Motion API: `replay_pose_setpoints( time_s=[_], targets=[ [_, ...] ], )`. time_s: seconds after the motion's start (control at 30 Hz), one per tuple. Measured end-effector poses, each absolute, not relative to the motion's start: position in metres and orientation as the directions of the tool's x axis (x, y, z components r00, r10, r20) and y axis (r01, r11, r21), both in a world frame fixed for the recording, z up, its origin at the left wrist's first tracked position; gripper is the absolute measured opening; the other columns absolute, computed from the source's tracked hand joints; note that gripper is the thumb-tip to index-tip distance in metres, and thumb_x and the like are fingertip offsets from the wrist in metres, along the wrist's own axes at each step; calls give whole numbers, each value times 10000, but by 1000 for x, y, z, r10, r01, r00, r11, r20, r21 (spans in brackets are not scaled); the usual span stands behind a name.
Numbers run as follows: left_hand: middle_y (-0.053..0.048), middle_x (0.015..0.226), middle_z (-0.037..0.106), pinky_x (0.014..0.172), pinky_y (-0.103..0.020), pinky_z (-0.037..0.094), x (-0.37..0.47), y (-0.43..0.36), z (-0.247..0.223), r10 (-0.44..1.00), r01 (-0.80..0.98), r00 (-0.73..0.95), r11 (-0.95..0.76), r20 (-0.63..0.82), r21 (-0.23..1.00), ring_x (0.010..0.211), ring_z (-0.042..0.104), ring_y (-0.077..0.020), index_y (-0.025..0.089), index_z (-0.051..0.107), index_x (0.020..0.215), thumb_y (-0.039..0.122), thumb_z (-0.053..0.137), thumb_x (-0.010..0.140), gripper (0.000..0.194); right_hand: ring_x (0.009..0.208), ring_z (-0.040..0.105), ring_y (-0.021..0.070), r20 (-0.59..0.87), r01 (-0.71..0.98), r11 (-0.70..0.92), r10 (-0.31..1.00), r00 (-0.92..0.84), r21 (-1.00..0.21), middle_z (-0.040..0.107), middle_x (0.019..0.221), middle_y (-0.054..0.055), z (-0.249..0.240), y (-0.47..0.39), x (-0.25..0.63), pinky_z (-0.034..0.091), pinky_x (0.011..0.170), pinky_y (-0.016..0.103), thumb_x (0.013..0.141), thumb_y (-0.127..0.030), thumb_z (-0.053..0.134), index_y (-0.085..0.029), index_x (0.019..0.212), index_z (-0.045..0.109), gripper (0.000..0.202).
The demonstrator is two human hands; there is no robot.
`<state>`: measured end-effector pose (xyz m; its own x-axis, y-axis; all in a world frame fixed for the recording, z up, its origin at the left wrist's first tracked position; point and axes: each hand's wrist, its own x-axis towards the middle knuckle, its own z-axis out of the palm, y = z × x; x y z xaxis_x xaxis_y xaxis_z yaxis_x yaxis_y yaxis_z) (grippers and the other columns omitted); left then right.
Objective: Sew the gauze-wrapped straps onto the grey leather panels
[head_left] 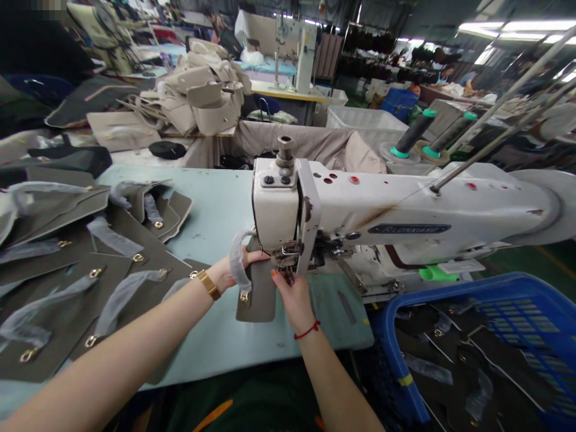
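A grey-brown bag panel lies under the head of a white sewing machine. Its handle is wrapped in clear film and ends in gold metal fittings. My left hand reaches past the handle and rests on the panel, its visible finger stretched toward the needle area. Close to the presser foot, my right hand has its thumb on the panel's right edge, fingers closed there and partly hidden. More grey-brown panels with film-wrapped handles are piled on the pale green table to the left.
At the lower right stands a blue plastic basket holding several similar pieces. Thread cones stand behind the machine, near slanting metal rods. Beige pieces are heaped on a table beyond, and a white bin stands further back.
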<state>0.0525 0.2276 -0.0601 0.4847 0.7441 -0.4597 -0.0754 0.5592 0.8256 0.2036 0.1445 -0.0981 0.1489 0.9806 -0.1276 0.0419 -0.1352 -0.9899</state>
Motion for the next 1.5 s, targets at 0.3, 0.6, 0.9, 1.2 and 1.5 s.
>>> replay_pose_setpoints(
  time_s=[0.3,0.6,0.9,1.2,1.5],
  targets=[
    [-76,903,752,715,-342,568,53,218,-70,751,-152,459,593,-475,790,731,710,-234,195,655,1001,323,760,693,350,653,589,170,-152,18,-155,981,117,-988,666,701,37,-97,144,209,444,587,228,806,-457,595,-120,746,661,349],
    [-106,1036,726,845,-383,539,49,210,-60,679,-156,605,612,-415,775,888,698,-256,181,664,1061,257,756,706,375,620,576,152,-156,52,-159,986,63,-986,656,678,35,-89,138,213,422,558,209,788,-499,604,-117,723,669,393],
    [-94,962,743,758,-346,570,50,211,-58,686,-133,575,616,-446,776,802,705,-245,183,681,1047,254,771,683,381,602,574,153,-166,27,-169,982,85,-985,655,667,38,-85,134,211,421,542,211,790,-481,599,-121,736,657,369],
    [-99,1014,733,785,-346,558,48,215,-59,698,-133,590,580,-407,803,870,700,-260,205,666,1102,275,772,688,433,609,576,158,-159,27,-164,979,123,-986,654,672,40,-88,138,208,417,534,209,787,-452,611,-123,715,651,340],
    [-120,1052,722,801,-380,552,47,222,-66,694,-162,607,584,-386,795,849,704,-259,182,664,1103,241,737,729,386,611,569,154,-162,29,-167,979,126,-986,665,697,41,-93,142,207,416,533,209,804,-476,587,-117,755,671,372]
  ],
)
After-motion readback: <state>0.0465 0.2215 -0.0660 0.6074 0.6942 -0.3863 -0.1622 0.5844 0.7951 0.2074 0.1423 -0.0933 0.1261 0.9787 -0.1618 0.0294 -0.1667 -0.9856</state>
